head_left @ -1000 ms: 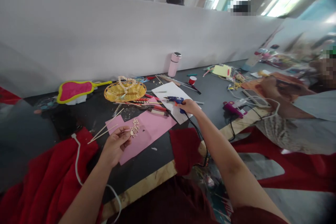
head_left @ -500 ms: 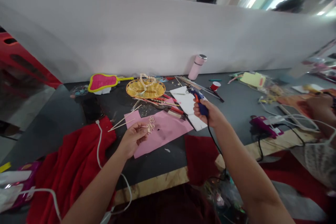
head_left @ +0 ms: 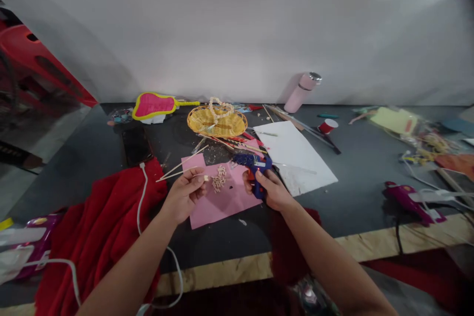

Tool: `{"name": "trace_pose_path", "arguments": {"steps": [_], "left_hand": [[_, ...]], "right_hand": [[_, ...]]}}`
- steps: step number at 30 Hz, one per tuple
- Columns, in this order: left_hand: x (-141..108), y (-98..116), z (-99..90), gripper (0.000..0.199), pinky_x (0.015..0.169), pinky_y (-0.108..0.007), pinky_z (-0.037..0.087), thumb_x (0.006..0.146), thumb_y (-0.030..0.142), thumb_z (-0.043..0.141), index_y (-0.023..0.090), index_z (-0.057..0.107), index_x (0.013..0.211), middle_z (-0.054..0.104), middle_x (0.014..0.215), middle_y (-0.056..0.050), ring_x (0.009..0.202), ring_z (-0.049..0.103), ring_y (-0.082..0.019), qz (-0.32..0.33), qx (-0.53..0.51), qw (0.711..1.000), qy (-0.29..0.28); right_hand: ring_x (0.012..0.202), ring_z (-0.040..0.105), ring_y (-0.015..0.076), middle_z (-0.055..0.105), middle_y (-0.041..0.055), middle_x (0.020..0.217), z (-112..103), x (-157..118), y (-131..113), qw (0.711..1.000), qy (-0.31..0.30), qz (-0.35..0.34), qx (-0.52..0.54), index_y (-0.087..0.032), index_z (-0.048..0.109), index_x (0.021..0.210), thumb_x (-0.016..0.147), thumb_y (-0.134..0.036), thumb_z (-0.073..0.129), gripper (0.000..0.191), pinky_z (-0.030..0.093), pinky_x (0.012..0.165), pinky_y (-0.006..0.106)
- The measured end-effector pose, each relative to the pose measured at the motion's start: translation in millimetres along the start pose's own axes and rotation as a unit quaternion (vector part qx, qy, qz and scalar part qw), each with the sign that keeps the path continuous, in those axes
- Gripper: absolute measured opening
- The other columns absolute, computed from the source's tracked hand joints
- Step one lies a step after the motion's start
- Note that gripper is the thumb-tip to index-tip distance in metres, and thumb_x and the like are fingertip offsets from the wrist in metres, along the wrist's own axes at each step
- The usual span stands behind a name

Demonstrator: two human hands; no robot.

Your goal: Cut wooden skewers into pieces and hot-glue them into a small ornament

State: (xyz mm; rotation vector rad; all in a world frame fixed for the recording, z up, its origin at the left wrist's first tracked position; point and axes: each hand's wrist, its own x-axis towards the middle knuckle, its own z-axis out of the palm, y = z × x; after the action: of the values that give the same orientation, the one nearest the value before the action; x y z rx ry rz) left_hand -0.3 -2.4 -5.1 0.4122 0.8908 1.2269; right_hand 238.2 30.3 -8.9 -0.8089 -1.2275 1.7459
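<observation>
In my left hand (head_left: 187, 192), thumb and fingertips pinch a small pale piece (head_left: 206, 178), too small to name more closely. Beside those fingertips, a heap of similar short pale pieces (head_left: 218, 179) lies on a sheet of pink paper (head_left: 211, 212). My right hand (head_left: 274, 188) is wrapped round a blue hot glue gun (head_left: 259, 164) with an orange trigger. Its nozzle points left, above the pink paper and just right of the heap. Thin sticks (head_left: 183, 163) lie behind my left hand.
Behind the papers stands a yellow wicker basket (head_left: 207, 126) with a beaded loop on it. A pink bottle (head_left: 301, 94), thread spool (head_left: 328, 126), white paper (head_left: 296, 143) and pink fan-shaped piece (head_left: 153, 106) lie around. Red cloth (head_left: 107, 207), phone (head_left: 136, 145) and white cable (head_left: 139, 202) are left.
My right hand has brought the glue gun left and down, from over the white paper to near the heap. My left hand stays close to the heap, and the view has tilted down.
</observation>
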Motion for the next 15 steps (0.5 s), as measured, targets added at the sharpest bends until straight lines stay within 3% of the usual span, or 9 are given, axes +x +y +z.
{"name": "trace_pose_path", "arguments": {"steps": [8, 15], "left_hand": [[0.5, -1.1, -1.2, 0.03, 0.054, -0.016, 0.048, 0.067, 0.01, 0.07, 0.017, 0.057, 0.093, 0.061, 0.072, 0.001, 0.06, 0.056, -0.006, -0.014, -0.025, 1.0, -0.002], [1.0, -4.0, -1.9, 0.03, 0.054, -0.016, 0.048, 0.067, 0.012, 0.071, 0.017, 0.057, 0.093, 0.06, 0.069, 0.002, 0.059, 0.057, -0.007, 0.0, -0.017, 1.0, -0.017]], "right_hand": [[0.068, 0.049, 0.0136, 0.056, 0.0072, 0.083, 8.8, -6.1, -5.8, 0.982, -0.1, -0.027, -0.157, -0.016, 0.056, 0.089, 0.089, -0.048, 0.039, 0.036, 0.042, 0.061, 0.028], [0.066, 0.049, 0.0128, 0.055, 0.0049, 0.077, 9.4, -7.7, -2.8, 0.974, -0.106, -0.042, -0.196, -0.016, 0.055, 0.083, 0.09, -0.05, 0.037, 0.039, 0.042, 0.062, 0.026]]}}
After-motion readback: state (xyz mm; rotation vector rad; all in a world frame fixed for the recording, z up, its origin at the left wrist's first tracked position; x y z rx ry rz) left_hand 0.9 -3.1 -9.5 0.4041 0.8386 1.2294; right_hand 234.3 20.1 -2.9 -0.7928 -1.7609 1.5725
